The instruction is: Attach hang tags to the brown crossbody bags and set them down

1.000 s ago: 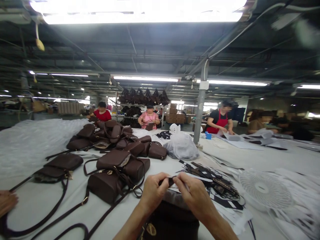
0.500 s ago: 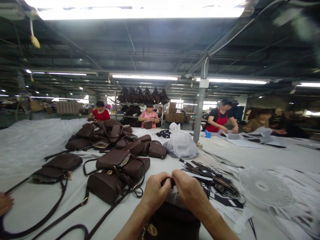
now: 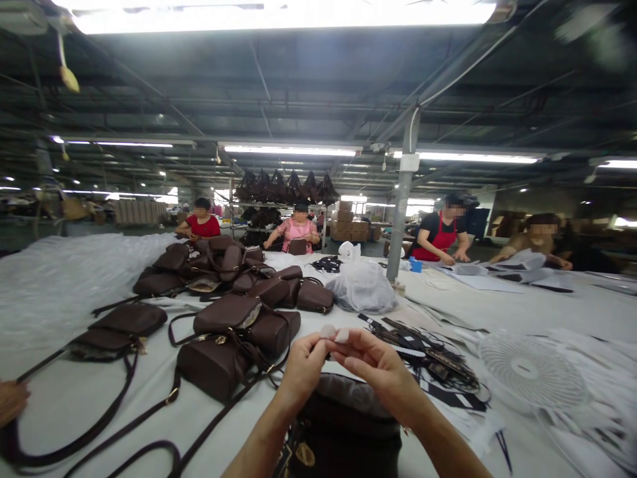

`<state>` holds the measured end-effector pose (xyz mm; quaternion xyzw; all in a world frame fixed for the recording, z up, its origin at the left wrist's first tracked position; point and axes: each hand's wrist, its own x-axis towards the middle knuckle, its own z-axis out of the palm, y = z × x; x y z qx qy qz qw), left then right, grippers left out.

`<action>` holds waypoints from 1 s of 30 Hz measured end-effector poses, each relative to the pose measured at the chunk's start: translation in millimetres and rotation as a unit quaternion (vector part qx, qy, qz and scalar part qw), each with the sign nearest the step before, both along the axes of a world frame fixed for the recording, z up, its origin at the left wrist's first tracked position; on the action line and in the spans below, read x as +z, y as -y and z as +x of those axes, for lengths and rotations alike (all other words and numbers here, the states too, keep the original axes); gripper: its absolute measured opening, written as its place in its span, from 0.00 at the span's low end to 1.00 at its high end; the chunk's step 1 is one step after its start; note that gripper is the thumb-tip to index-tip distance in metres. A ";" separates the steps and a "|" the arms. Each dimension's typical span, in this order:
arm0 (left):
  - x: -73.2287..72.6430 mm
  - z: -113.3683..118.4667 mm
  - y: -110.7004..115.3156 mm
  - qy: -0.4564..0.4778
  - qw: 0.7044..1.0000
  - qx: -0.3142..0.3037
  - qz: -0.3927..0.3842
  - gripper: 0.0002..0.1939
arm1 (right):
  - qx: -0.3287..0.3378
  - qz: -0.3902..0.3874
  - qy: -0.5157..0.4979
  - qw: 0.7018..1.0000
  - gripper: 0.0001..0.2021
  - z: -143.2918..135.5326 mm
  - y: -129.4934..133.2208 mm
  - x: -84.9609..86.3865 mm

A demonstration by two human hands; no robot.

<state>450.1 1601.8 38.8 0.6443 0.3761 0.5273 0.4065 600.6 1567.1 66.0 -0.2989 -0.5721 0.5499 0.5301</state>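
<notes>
Your left hand (image 3: pixel 302 368) now pinches a rounded whitish papery-looking scrap (image 3: pixel 327 330), shifting work onto it; can't tell right hand (image 3: pixel 381 364) grip.

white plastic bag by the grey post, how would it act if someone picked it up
The white plastic bag would probably feel floppy, since its thin skin creases and bulges. It seems unlikely to roll, its wide base slumping on the table.

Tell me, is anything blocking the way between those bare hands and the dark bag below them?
Nothing visible: the left hand and right hand are close together near the top of the dark bag. Brown bags lie off to the left, black strips to the right.
</notes>
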 end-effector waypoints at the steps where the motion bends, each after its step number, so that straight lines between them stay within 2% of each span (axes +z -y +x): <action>1: 0.9 0.2 1.3 -0.011 1.000 0.009 0.005 0.14 | -0.023 -0.014 0.014 1.000 0.20 0.5 -0.3 0.7; 3: 2.7 0.8 4.3 -0.036 0.999 0.027 0.020 0.15 | -0.073 -0.039 0.049 0.995 0.22 1.1 -2.4 1.4; 5: 3.5 1.5 7.0 -0.058 0.997 0.034 0.040 0.15 | -0.085 -0.060 0.085 0.991 0.25 1.4 -4.9 1.0; 11: -0.9 2.7 12.2 -0.116 0.989 0.056 0.066 0.15 | -0.055 -0.093 0.139 0.984 0.26 2.5 -5.8 -1.7; 18: -0.7 2.2 12.8 -0.120 0.988 0.014 0.093 0.15 | -0.034 -0.104 0.122 0.986 0.26 2.7 -7.3 -0.7; 30: -1.9 0.6 17.0 -0.128 0.984 -0.006 0.124 0.17 | 0.006 -0.135 0.093 0.986 0.22 7.0 -11.6 -6.7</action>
